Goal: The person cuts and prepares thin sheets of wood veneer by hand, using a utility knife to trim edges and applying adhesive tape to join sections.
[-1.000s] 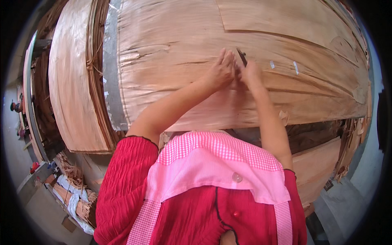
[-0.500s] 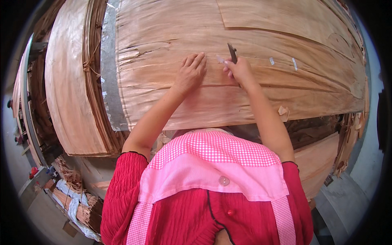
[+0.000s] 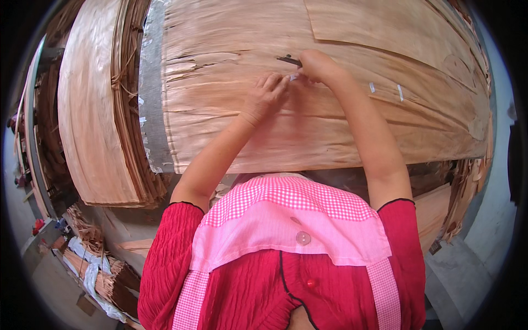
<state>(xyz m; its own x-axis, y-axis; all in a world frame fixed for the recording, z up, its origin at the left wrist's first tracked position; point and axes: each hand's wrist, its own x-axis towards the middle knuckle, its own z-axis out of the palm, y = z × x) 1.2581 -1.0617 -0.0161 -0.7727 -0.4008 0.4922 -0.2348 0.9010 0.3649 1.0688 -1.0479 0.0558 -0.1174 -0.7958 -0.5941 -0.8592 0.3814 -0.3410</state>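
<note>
A large wood veneer sheet (image 3: 341,129) with wrinkles and splits lies in front of me. My left hand (image 3: 265,96) rests on it with fingers stretched out, the tips close to a small whitish strip of tape (image 3: 293,77). Just right of that, my right hand (image 3: 317,67) is closed round a slim dark knife-like tool (image 3: 288,59) with a small knob. Its free end points left above the left fingertips; the rest is hidden in the hand. The right fingertips are near the tape, but I cannot tell whether they touch it.
Two short white tape strips (image 3: 400,92) are on the veneer at the right. Another veneer sheet (image 3: 385,25) overlaps it at the far right. A grey strip (image 3: 155,99) with tape bits runs along the left edge, beside a tied veneer stack (image 3: 91,121). Scraps (image 3: 113,280) lie lower left.
My right hand has turned and moved up slightly, swinging the tool from upright to pointing left. My left hand has shifted right, so its fingertips are now close to the tape.
</note>
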